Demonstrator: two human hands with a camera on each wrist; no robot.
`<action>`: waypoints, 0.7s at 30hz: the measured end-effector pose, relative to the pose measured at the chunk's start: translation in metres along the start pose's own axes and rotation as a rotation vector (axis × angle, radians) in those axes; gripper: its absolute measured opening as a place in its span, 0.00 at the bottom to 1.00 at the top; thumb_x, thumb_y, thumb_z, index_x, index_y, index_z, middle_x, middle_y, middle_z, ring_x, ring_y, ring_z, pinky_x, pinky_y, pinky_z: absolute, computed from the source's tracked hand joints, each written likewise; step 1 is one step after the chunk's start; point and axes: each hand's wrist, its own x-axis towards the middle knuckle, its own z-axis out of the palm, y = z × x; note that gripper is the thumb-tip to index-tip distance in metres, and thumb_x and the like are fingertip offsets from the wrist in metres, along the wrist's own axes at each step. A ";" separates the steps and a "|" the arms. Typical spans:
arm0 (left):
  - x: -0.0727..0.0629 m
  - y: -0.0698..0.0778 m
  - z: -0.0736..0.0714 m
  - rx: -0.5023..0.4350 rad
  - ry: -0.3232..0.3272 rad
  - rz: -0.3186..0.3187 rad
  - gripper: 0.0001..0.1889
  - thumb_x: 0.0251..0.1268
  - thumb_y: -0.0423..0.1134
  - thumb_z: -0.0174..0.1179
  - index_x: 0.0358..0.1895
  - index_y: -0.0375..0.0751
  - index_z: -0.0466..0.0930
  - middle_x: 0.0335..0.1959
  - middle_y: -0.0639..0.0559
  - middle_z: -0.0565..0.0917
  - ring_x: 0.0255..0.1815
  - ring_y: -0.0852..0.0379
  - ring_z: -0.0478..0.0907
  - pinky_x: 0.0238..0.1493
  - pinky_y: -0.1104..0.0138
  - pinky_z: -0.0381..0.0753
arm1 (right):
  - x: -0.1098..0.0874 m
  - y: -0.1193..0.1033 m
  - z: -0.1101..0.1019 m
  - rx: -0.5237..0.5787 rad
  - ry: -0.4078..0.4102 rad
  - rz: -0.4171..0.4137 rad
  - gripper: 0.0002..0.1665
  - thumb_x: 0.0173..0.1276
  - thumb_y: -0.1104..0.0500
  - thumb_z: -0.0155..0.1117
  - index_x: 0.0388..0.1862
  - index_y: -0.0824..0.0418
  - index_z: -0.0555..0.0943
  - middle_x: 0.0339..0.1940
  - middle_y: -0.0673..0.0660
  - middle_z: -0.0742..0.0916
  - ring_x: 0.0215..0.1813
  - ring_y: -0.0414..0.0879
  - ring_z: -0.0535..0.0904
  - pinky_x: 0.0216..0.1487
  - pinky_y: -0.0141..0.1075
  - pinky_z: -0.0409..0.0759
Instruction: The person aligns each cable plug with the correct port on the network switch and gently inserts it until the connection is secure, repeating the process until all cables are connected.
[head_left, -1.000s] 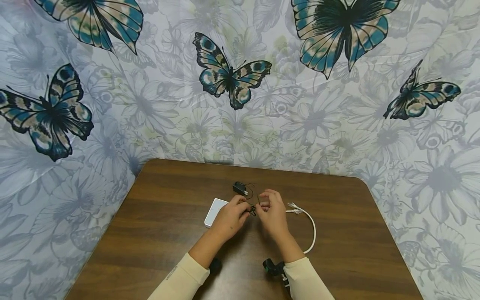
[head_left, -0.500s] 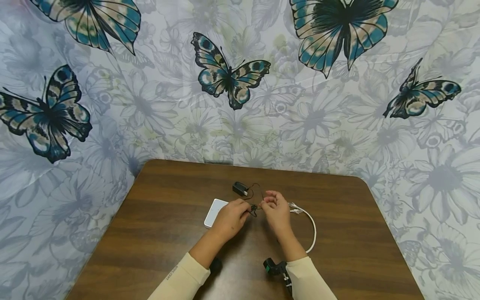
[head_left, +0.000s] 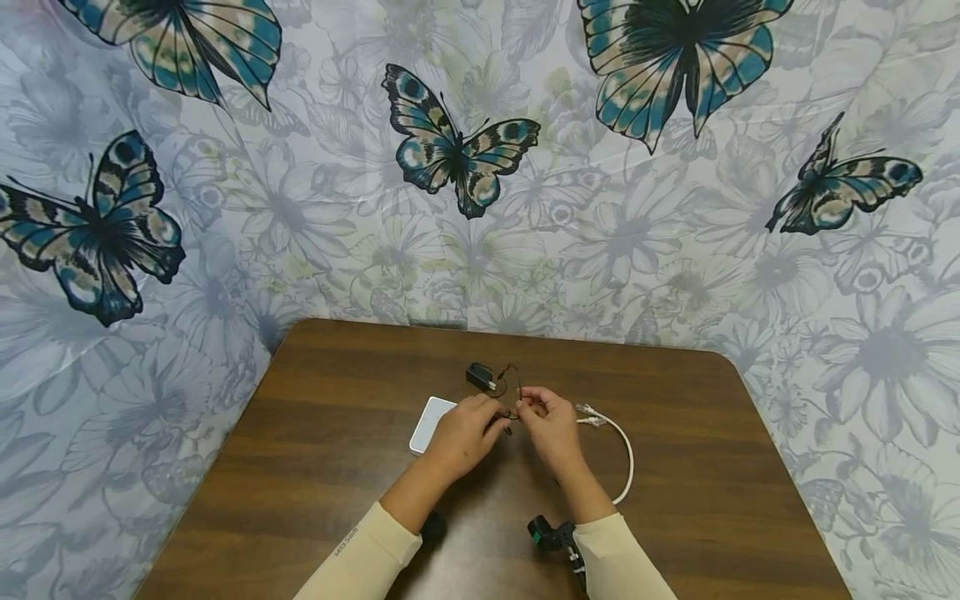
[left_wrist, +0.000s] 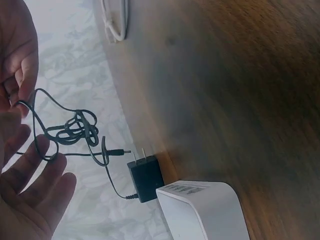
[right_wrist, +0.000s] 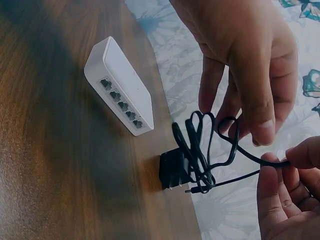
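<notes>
Between the hands hangs a thin black adapter cord (right_wrist: 200,145), bunched in a loose tangle of loops. My left hand (head_left: 463,432) holds the tangle at its fingertips. Close by on the right, my right hand (head_left: 551,427) pinches a single strand between thumb and finger (right_wrist: 270,187). The cord's barrel plug (left_wrist: 117,152) dangles below the loops. Its black power adapter (head_left: 480,377), prongs showing, lies on the table just beyond the hands. A white network switch (right_wrist: 125,90) with a row of ports sits beside my left hand, partly hidden by it in the head view.
A white Ethernet cable (head_left: 628,467) curves over the brown wooden table (head_left: 697,467) to the right, partly behind my right hand and forearm. Behind the table's far edge hangs a butterfly-patterned cloth (head_left: 600,250).
My right hand drew away rightward, pulling out a strand, then came back slightly toward the left hand. A loop of cord near the adapter shifted. My left hand stays almost in place.
</notes>
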 end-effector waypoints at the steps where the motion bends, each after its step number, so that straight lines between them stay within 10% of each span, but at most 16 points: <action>1: 0.001 0.001 0.000 -0.002 -0.005 -0.013 0.08 0.69 0.46 0.63 0.45 0.49 0.84 0.41 0.59 0.84 0.44 0.58 0.81 0.43 0.62 0.82 | -0.001 0.000 0.000 -0.023 0.000 -0.015 0.11 0.67 0.67 0.65 0.48 0.68 0.84 0.40 0.62 0.86 0.38 0.48 0.86 0.38 0.28 0.81; 11: 0.008 0.010 0.001 -0.044 -0.040 -0.060 0.17 0.80 0.46 0.45 0.54 0.42 0.82 0.48 0.50 0.86 0.49 0.52 0.83 0.50 0.58 0.82 | -0.005 -0.004 0.002 -0.130 -0.019 -0.147 0.04 0.66 0.65 0.68 0.39 0.65 0.86 0.33 0.57 0.89 0.32 0.44 0.85 0.34 0.30 0.82; 21: 0.013 0.014 -0.003 -0.111 0.064 -0.093 0.11 0.76 0.44 0.54 0.48 0.45 0.83 0.42 0.56 0.84 0.40 0.61 0.82 0.40 0.66 0.82 | -0.007 -0.002 0.001 -0.267 -0.038 -0.275 0.04 0.63 0.66 0.71 0.37 0.60 0.89 0.32 0.52 0.89 0.33 0.42 0.83 0.37 0.33 0.82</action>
